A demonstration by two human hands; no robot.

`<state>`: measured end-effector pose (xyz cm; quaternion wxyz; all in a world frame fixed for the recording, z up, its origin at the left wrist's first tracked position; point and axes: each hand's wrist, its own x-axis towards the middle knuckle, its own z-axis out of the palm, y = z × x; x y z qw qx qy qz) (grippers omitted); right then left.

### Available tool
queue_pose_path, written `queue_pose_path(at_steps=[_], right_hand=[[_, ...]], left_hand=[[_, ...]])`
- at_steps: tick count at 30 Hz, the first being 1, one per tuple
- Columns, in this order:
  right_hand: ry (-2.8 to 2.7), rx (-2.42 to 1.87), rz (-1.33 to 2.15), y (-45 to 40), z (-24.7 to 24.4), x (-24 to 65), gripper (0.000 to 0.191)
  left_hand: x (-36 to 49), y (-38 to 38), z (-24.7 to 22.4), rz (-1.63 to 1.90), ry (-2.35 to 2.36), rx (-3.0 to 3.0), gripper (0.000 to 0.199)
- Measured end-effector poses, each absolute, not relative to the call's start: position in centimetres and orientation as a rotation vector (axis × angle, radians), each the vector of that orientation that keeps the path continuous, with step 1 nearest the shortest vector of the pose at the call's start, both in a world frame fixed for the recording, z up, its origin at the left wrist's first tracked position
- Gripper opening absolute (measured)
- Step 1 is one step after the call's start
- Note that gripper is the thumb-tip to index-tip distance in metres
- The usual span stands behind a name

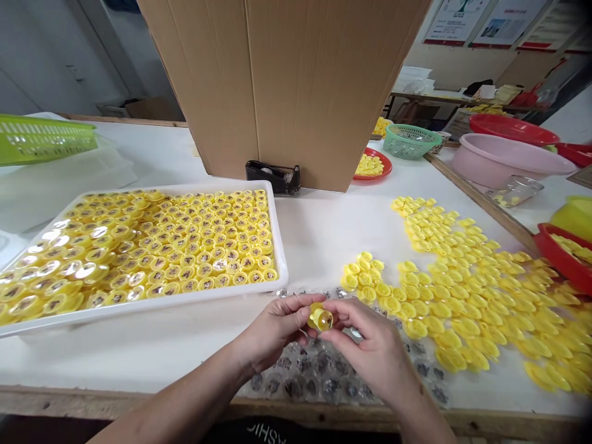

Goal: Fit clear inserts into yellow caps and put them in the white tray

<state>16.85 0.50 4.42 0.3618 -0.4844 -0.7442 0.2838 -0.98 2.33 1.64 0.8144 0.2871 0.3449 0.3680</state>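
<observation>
Both my hands meet above the table's front edge, holding one small yellow plastic cap [320, 317] between their fingertips. My left hand [272, 327] grips it from the left, and my right hand [372, 336] pinches it from the right, with a transparent dome showing on its face. Under my hands lies a spread of small transparent domes [314, 370] with dark centres. To the right, many loose yellow caps [462, 296] cover the white table [314, 234]. On the left, a white tray [272, 234] holds tightly packed rows of domed yellow caps.
A large cardboard box [282, 80] stands at the table's back, with a black tape dispenser [272, 177] at its foot. Farther right are a red plate [372, 163] of caps, a green basket [409, 140], a pink basin [509, 161] and a red tray [562, 259].
</observation>
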Motion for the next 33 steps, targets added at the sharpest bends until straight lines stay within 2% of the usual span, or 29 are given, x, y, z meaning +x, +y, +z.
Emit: queue_pose_path(at_steps=[7,14,19,26,33], right_hand=[[-1.953,-1.164,0.601,0.0,4.4,16.7,0.029],[-2.010,-1.170,0.718,0.2,5.1,16.8,0.039],[-1.929,-1.182,0.778,0.3,5.0,16.7,0.031],[-1.970,-1.259,0.714,0.3,5.1,16.5,0.032],[-1.940,-1.221,0.870,0.1,5.1,16.6,0.034]], left_hand=[[-0.3,1.9,1.4,0.768,0.659,0.494,0.028],[-0.1,1.5,0.8,0.750,0.602,0.520,0.029],[-0.2,1.4,1.1,0.779,0.605,0.472,0.030],[-0.1,1.4,1.1,0.767,0.627,0.430,0.029],[0.1,1.2,0.7,0.790,0.627,0.393,0.027]])
